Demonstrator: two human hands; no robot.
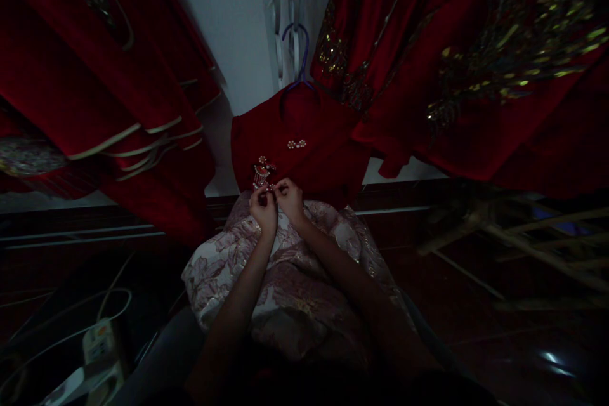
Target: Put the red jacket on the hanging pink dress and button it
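A red garment (328, 171) hangs in front of me on a purple hanger (305, 54). On its front are a flower-shaped beaded clasp (297, 144) and, lower to the left, a beaded ornament (261, 172) with hanging strands. My left hand (264, 210) and my right hand (290, 200) meet at the garment's lower front, just under that ornament. The fingers of both hands are pinched around a small beaded trim (271, 188). My fingers partly cover it, and the dim light hides its finer detail.
Patterned floral fabric (295, 292) covers my lap. Red garments hang at the left (118, 76) and right (428, 44), the latter with gold sequins. A power strip (99, 346) with cables lies at lower left. A wooden frame (518, 238) stands at right.
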